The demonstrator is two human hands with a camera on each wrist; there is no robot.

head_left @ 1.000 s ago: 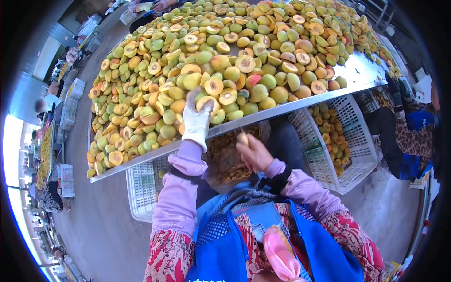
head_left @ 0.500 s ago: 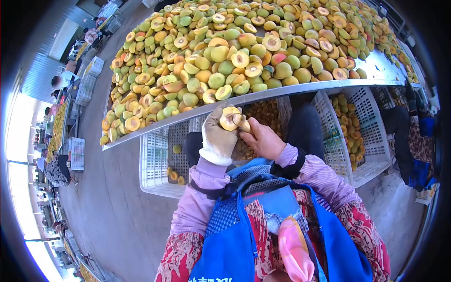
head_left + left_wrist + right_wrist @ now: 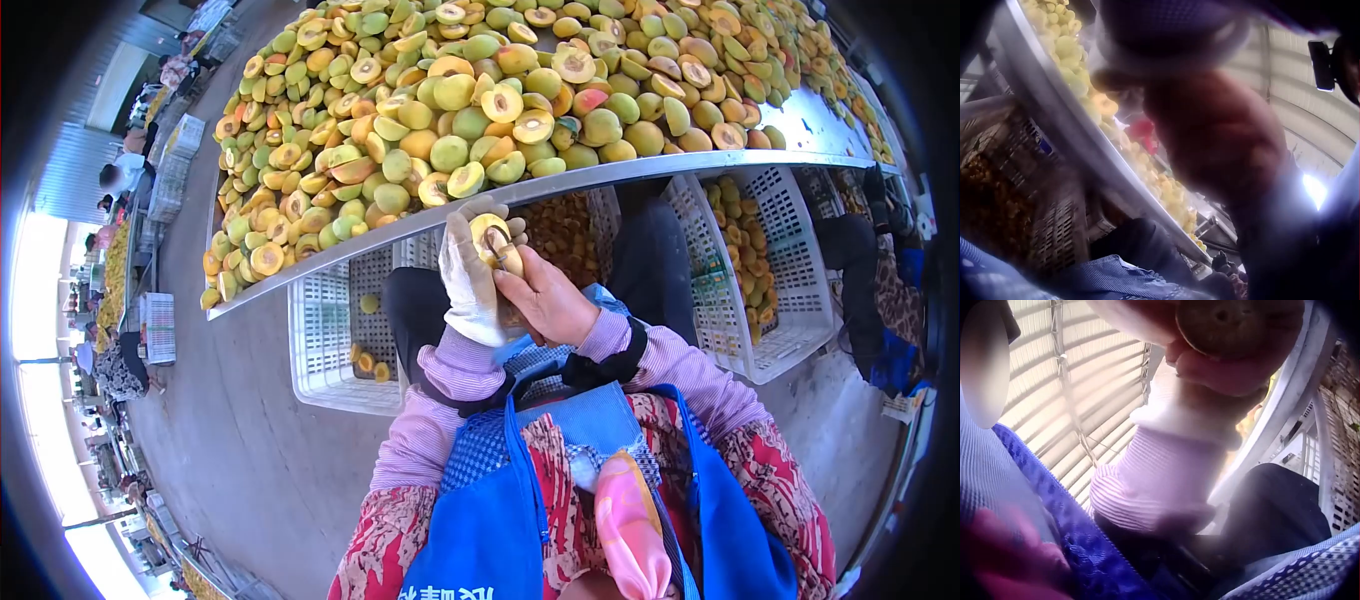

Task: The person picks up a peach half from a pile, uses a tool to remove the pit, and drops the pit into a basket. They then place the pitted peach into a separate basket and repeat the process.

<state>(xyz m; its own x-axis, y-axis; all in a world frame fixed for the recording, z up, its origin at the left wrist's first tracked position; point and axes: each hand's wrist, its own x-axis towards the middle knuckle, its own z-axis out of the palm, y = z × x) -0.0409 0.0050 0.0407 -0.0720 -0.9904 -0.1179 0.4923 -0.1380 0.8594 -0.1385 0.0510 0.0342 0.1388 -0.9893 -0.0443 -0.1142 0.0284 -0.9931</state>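
Note:
My gloved left hand holds a yellow peach half, its cut face turned up, just below the table's front edge in the head view. My bare right hand grips a short pitting tool with a pale handle, its curved metal loop lying over the middle of the cut face. The round butt of the handle shows in the right wrist view. In the left wrist view the right hand is large and blurred, and the fruit is hidden.
A metal-edged table bears a large heap of halved peaches. Below it stand a white crate with a few pieces, a fuller crate at right, and more fruit between. Another person is at far right.
My left hand has come from the heap down to the right hand with a peach half. The tool's loop has moved onto the cut face, and the left fingers have straightened somewhat.

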